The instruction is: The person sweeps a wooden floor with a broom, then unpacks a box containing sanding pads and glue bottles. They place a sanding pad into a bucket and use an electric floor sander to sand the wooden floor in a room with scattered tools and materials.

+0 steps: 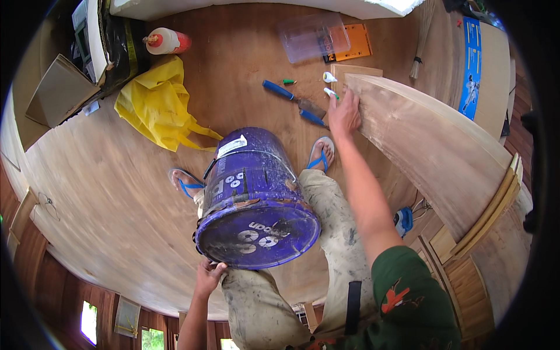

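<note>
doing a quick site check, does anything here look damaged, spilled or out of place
The purple bucket looks battered: its rim is scuffed, with brown patches. The yellow bag lies crumpled on the wooden floor, which looks untidy. No spill stands out.

The purple bucket (252,172) hides part of one trouser leg (252,298) (left forearm (195,321) is cropped).

Purple bucket (251,186) in the middle of the scene, large, round, slightly tapered toward the far end; side scuffed and flecked with pale smears, white label (232,146) stuck near the far end. Lid (258,236) on, broad purple face toward the near side, edge stained brown. Far to the right, small white bottle (329,92), green at the tip, slanted; impossible to tell whether resting or lifted.
</note>
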Action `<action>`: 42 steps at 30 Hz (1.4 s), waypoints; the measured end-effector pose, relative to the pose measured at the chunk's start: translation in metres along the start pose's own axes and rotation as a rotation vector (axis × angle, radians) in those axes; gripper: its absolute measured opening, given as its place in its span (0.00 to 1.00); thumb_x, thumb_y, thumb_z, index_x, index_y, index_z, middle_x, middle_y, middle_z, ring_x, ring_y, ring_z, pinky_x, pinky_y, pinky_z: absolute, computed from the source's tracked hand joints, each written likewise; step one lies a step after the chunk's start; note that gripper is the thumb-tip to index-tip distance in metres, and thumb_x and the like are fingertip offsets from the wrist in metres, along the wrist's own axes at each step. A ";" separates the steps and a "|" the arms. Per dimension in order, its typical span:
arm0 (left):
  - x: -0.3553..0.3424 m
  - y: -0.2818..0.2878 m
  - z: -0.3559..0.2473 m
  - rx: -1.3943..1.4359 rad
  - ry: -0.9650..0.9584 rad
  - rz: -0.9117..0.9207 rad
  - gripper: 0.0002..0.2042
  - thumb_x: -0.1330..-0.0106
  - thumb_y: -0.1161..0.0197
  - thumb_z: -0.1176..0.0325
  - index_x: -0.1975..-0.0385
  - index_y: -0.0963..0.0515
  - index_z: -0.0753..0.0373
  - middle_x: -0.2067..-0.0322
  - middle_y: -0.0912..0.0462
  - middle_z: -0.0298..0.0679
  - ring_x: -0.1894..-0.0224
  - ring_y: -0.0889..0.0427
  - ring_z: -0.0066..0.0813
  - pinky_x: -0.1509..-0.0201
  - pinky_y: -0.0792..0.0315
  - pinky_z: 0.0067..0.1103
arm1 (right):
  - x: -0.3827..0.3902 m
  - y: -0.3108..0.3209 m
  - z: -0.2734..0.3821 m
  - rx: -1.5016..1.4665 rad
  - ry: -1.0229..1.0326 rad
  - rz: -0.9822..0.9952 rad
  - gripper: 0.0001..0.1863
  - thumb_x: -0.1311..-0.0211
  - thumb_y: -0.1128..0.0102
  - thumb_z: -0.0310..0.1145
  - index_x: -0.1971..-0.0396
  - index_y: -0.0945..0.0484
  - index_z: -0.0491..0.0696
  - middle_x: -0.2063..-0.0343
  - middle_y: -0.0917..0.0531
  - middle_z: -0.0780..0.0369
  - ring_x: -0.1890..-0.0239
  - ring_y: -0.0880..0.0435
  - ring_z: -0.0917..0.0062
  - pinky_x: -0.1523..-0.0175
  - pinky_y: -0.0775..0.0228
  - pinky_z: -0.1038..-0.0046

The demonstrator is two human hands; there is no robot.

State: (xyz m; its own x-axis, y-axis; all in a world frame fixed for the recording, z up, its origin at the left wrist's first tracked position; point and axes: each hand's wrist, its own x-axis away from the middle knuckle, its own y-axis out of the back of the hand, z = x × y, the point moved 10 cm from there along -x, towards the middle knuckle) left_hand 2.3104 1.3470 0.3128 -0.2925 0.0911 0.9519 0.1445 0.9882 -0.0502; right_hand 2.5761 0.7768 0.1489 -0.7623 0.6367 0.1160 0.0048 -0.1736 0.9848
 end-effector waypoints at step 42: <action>-0.220 0.145 -0.352 -1.167 -0.706 -0.905 0.21 0.30 0.35 0.69 0.37 0.25 0.54 0.49 0.16 0.43 0.48 0.16 0.46 0.45 0.22 0.37 | 0.123 -0.143 0.149 0.191 0.845 0.704 0.26 0.48 0.27 0.31 0.49 0.26 0.46 0.50 0.20 0.55 0.46 0.19 0.57 0.49 0.24 0.54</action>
State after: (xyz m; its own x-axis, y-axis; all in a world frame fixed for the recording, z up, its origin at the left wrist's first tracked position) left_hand 2.7282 1.4268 0.2021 -0.9755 -0.0735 0.2072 0.1941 0.1543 0.9688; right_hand 2.5779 0.9919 0.0416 -0.7448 -0.2868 0.6025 0.6533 -0.1296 0.7460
